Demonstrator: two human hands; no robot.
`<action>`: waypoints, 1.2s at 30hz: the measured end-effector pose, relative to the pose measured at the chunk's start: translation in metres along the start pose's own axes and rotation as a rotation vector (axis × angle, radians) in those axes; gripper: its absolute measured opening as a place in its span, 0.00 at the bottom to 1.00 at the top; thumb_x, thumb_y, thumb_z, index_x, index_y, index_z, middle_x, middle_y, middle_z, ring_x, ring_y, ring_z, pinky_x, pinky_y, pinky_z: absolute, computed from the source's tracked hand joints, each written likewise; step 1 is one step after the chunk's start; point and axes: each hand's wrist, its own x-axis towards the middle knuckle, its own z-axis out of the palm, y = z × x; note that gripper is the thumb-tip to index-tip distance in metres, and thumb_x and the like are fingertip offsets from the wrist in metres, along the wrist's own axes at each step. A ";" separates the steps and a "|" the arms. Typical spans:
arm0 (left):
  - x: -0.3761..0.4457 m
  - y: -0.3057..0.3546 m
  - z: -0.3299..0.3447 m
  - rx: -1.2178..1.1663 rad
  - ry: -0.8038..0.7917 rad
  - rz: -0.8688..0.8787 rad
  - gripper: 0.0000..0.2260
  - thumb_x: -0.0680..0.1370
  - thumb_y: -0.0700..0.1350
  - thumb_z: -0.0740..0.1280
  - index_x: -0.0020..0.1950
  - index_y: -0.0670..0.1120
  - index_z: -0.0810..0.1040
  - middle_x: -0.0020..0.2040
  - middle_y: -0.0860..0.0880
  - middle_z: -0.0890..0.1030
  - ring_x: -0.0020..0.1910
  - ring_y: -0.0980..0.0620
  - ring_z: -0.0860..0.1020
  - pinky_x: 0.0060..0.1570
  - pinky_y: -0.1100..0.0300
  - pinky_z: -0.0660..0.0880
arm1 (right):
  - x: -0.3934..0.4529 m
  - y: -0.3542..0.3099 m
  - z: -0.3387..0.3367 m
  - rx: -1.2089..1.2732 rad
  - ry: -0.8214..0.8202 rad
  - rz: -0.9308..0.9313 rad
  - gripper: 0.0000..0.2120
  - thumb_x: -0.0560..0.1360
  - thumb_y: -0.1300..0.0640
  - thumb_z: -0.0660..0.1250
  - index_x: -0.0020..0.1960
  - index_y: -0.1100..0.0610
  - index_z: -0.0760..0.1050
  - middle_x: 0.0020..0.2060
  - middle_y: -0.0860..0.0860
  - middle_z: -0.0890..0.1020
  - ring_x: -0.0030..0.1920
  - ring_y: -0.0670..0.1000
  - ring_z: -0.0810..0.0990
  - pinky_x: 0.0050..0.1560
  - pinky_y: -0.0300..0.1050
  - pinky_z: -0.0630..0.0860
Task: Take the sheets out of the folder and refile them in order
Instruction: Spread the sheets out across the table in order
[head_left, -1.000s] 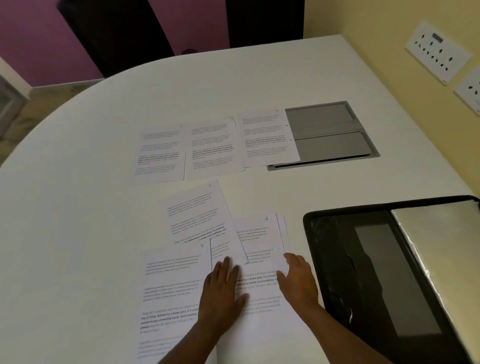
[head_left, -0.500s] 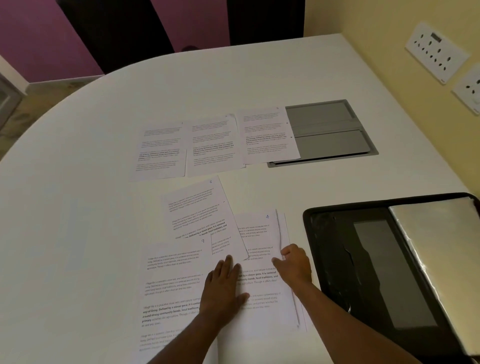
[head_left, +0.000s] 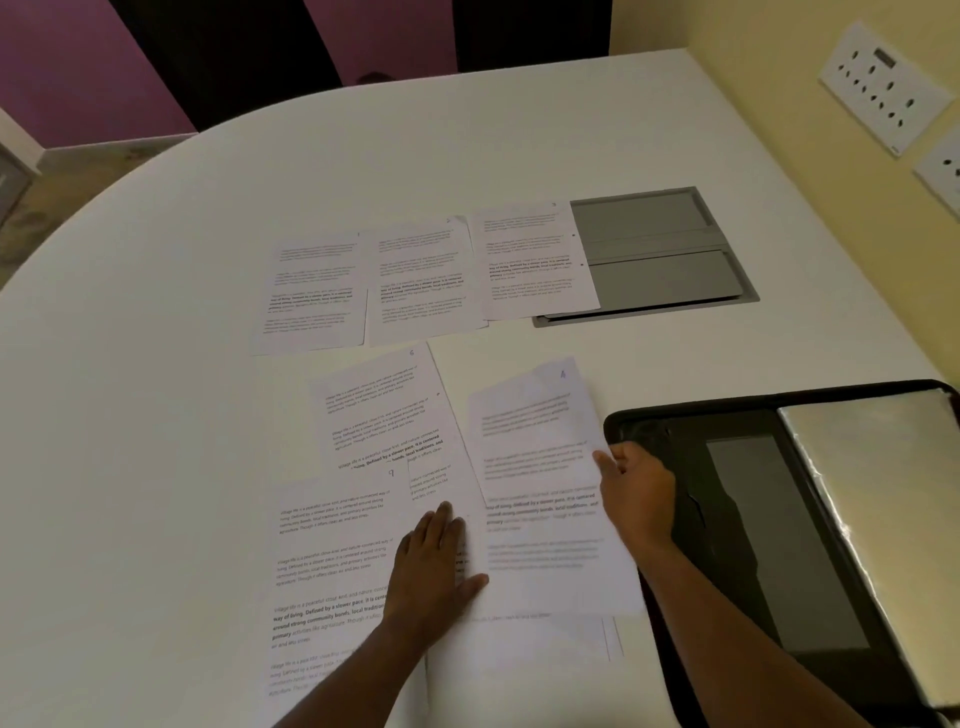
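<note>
Here, your right hand (head_left: 636, 483) pinched the edge of the sheet marked 4 (head_left: 540, 483), just left of the open folder (head_left: 727, 519), while your left hand (head_left: 434, 564) pressed flat on the stack (head_left: 519, 639) beside it.

A single head-worn camera looks forward and steeply down on the white bench (head_left: 182, 415), close over its near edge; the far corners appear bent by the wide lens.
</note>
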 end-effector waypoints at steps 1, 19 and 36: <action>0.000 -0.001 0.001 0.002 0.010 0.002 0.37 0.77 0.65 0.59 0.80 0.49 0.51 0.80 0.50 0.45 0.79 0.49 0.45 0.75 0.54 0.45 | 0.006 0.001 -0.007 0.002 0.021 -0.008 0.09 0.78 0.55 0.67 0.41 0.58 0.76 0.33 0.49 0.79 0.30 0.44 0.76 0.28 0.36 0.68; 0.018 0.041 -0.028 -0.694 0.264 -0.302 0.18 0.80 0.51 0.64 0.68 0.46 0.72 0.57 0.49 0.78 0.54 0.53 0.78 0.51 0.62 0.72 | 0.019 0.031 -0.043 -0.064 -0.594 0.079 0.17 0.83 0.51 0.56 0.52 0.62 0.78 0.46 0.57 0.84 0.46 0.56 0.84 0.47 0.48 0.81; 0.110 0.131 -0.082 -1.081 0.077 -0.172 0.17 0.79 0.46 0.68 0.67 0.52 0.73 0.49 0.49 0.81 0.46 0.54 0.79 0.45 0.61 0.75 | 0.069 0.030 -0.112 0.381 -0.027 0.151 0.13 0.82 0.48 0.59 0.46 0.54 0.78 0.37 0.51 0.82 0.33 0.49 0.78 0.33 0.43 0.73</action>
